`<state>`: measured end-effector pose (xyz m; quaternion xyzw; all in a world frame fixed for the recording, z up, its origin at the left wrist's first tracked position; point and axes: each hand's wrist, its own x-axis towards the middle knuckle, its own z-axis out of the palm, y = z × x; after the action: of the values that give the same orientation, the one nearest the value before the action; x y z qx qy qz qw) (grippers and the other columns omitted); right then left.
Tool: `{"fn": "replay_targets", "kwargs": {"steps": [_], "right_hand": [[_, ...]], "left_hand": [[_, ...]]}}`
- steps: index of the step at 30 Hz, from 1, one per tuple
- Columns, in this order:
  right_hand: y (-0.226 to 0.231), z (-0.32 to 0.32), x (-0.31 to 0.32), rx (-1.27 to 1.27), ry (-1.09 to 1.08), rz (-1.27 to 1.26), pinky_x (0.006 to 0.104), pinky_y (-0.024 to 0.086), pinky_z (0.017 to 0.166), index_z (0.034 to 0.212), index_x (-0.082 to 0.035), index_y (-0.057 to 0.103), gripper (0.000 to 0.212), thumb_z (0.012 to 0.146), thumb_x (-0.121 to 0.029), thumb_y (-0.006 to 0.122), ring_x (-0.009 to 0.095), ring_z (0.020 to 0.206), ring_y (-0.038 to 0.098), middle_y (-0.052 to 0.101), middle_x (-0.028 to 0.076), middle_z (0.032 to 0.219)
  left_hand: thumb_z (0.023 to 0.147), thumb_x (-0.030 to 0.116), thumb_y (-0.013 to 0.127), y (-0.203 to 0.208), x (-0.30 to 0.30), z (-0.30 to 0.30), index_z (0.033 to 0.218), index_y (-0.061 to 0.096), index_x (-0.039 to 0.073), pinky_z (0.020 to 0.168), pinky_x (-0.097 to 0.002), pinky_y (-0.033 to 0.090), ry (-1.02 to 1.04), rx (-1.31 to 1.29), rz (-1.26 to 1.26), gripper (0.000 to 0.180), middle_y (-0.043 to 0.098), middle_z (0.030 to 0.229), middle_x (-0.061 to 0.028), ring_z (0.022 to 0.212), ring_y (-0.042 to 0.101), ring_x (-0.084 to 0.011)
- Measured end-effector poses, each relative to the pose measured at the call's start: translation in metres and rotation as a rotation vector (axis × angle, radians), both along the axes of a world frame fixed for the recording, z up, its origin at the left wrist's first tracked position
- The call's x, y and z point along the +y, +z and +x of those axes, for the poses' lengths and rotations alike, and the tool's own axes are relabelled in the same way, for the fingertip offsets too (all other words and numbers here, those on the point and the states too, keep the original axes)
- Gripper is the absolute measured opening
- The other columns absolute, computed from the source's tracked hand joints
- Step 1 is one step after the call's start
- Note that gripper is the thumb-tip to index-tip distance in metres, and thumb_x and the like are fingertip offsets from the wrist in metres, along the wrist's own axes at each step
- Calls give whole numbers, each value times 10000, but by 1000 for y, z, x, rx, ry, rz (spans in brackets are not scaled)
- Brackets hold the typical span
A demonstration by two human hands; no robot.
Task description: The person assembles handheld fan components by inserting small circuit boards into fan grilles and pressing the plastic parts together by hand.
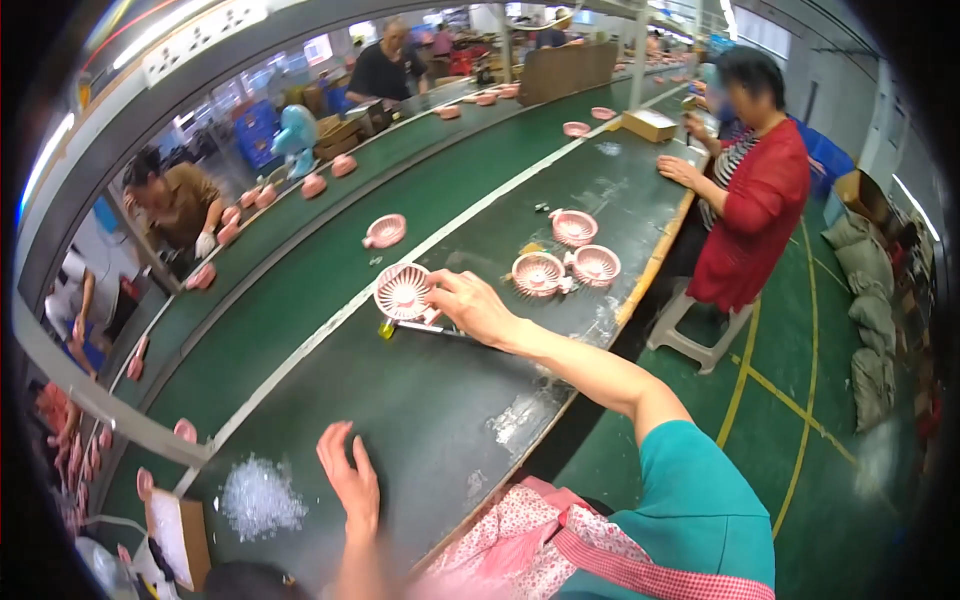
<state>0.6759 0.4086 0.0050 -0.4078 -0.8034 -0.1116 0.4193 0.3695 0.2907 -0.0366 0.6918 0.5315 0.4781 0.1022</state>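
My right hand reaches across the bench, its fingers closed on the edge of a round pink fan housing with radial slats. Beneath the housing lies a thin rod-like tool with a yellow end, partly hidden. Low over the near bench, my left hand is open with its fingers apart and nothing in them. To its left is a pile of small clear pieces. Three more pink housings, including a front one, sit together beyond my right hand.
A green conveyor belt runs along the bench's far side, carrying another pink housing. A co-worker in red sits at the right by a stool. An open carton stands at the lower left, near a metal post.
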Motion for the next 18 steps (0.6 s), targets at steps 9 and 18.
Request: {"fn": "replay_targets", "kwargs": {"steps": [9, 18], "right_hand": [[-23, -130, -6, -136, 642, -464, 349, 562, 808, 1080, -16, 633, 233, 854, -4, 577, 289, 966, 673, 587, 116, 1229], [-43, -149, -28, 402, 512, -735, 354, 500, 893, 1172, 21, 570, 228, 951, -31, 550, 286, 1059, 614, 582, 155, 1195]], "left_hand": [[794, 31, 684, 11, 21, -9, 1122, 653, 84, 878, -395, 472, -191, 419, 218, 334, 626, 1107, -85, 983, 605, -272], [756, 22, 715, -2, 29, -18, 1002, 663, 61, 768, -382, 424, -24, 364, 231, 254, 584, 914, -53, 831, 575, -242]]}}
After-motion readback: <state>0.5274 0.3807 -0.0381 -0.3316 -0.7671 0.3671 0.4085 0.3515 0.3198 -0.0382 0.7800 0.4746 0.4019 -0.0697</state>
